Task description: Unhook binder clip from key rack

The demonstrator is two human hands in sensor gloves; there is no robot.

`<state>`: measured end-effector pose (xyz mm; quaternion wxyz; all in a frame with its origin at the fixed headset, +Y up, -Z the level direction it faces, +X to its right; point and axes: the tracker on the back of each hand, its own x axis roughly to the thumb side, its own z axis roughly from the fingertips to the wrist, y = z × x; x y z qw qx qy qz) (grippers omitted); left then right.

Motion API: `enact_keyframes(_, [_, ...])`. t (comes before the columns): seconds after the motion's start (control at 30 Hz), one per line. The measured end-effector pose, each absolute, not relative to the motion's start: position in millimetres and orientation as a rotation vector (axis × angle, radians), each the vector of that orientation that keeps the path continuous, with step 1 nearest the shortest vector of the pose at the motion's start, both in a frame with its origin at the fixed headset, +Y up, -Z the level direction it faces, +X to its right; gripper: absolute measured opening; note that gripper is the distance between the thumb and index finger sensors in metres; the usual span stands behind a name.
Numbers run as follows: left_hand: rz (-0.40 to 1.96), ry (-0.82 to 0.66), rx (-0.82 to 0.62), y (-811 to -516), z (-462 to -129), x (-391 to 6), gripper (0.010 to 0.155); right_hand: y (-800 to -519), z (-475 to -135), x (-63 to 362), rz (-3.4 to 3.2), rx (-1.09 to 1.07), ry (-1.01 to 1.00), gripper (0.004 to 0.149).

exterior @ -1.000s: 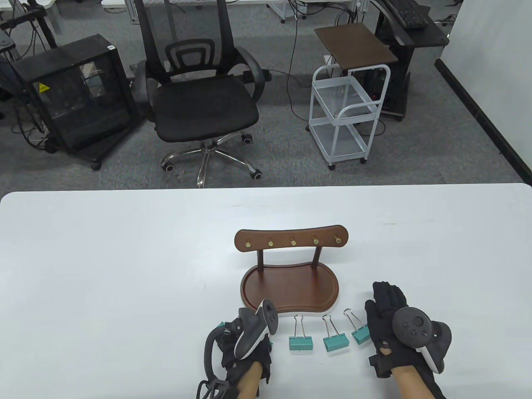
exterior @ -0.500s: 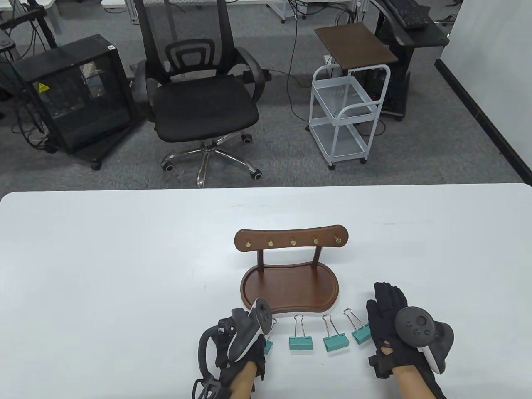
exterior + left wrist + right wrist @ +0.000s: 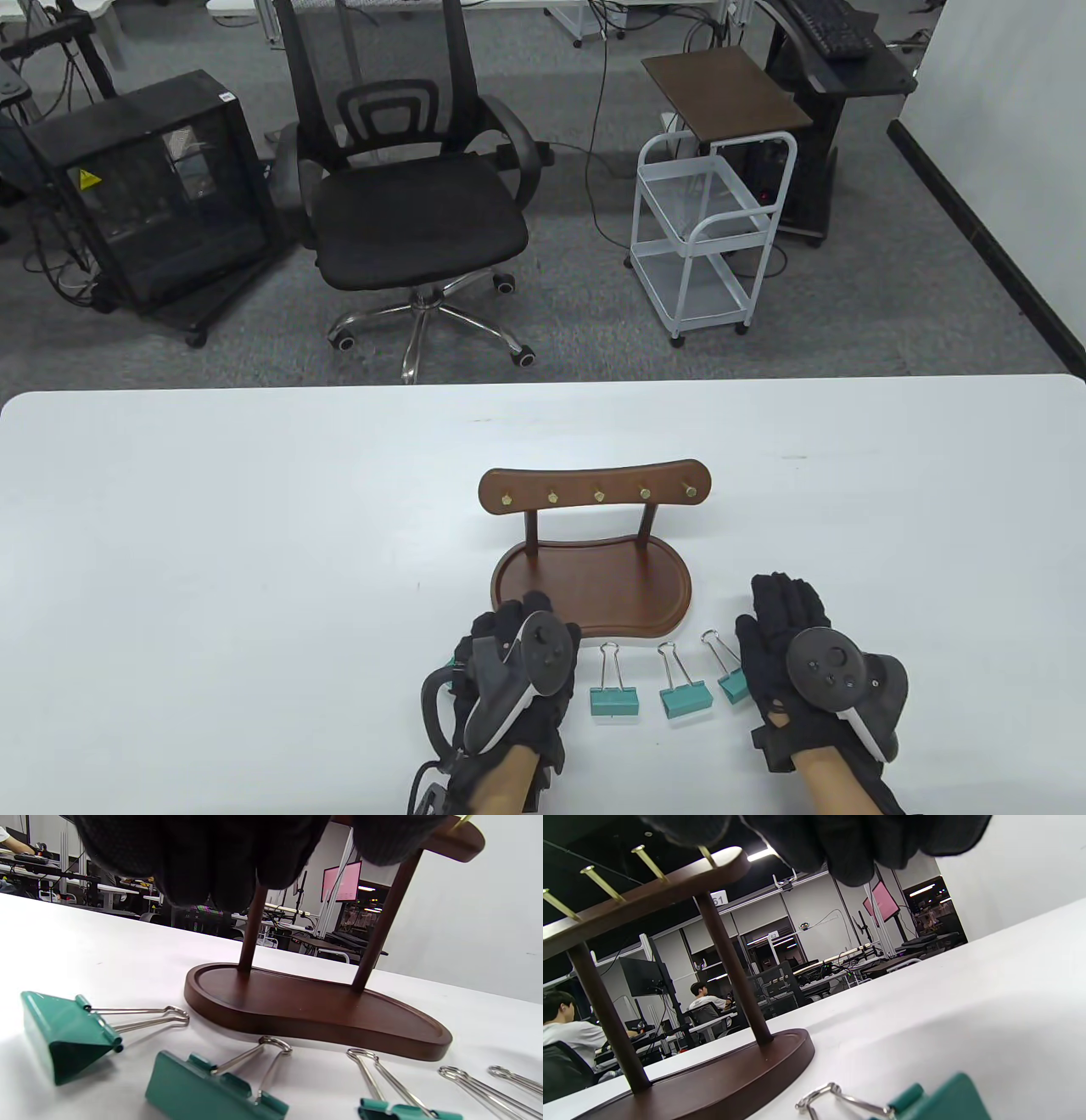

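The brown wooden key rack point(image 3: 594, 543) stands mid-table; its several brass pegs point(image 3: 598, 494) are bare. Several teal binder clips lie on the table in front of its base, three of them in plain sight in the table view point(image 3: 614, 701) point(image 3: 684, 698) point(image 3: 731, 683). My left hand point(image 3: 517, 632) lies palm down over the leftmost clip, which shows free on the table in the left wrist view point(image 3: 68, 1031). That hand holds nothing. My right hand point(image 3: 785, 607) rests flat and empty just right of the rightmost clip point(image 3: 937, 1099).
The rack's tray base point(image 3: 314, 1010) sits just beyond the clips. Its crossbar and pegs point(image 3: 649, 861) stand above my right fingers point(image 3: 848, 844). The white table point(image 3: 254, 552) spreads wide to both sides. An office chair point(image 3: 407, 195) and a cart point(image 3: 704, 238) stand beyond the far edge.
My left hand has rolled from its side to palm down and moved forward, covering the leftmost clip. My right hand has shifted slightly left. The clips and rack have not moved.
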<state>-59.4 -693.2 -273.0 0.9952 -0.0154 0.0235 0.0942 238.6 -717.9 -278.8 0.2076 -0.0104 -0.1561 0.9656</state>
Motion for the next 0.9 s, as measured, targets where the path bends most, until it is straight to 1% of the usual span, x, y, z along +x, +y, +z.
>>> enact_keyframes(0.1, [0.210, 0.020, -0.004, -689.4, -272.1, -49.1, 0.070, -709.3, -278.0, 228.0, 2.723, 0.016, -0.440, 0.060])
enact_keyframes(0.23, [0.238, 0.009, 0.032, -686.5, -270.0, -37.6, 0.073, -704.5, -276.5, 210.8, 2.711, 0.046, -0.437, 0.060])
enact_keyframes(0.4, [0.294, -0.013, 0.058, -685.2, -269.1, -31.9, 0.072, -705.3, -274.4, 185.4, 2.703, 0.080, -0.400, 0.061])
enact_keyframes(0.53, [0.286, -0.054, 0.096, -689.4, -267.4, -34.8, 0.068, -710.3, -274.6, 170.1, 2.698, 0.096, -0.382, 0.060])
enact_keyframes(0.7, [0.248, -0.077, 0.117, -697.5, -267.7, -37.9, 0.065, -720.5, -274.9, 167.9, 2.732, 0.126, -0.397, 0.060])
enact_keyframes(0.9, [0.259, -0.095, 0.115, -700.8, -268.6, -39.4, 0.063, -728.8, -275.8, 179.6, 2.681, 0.087, -0.397, 0.060])
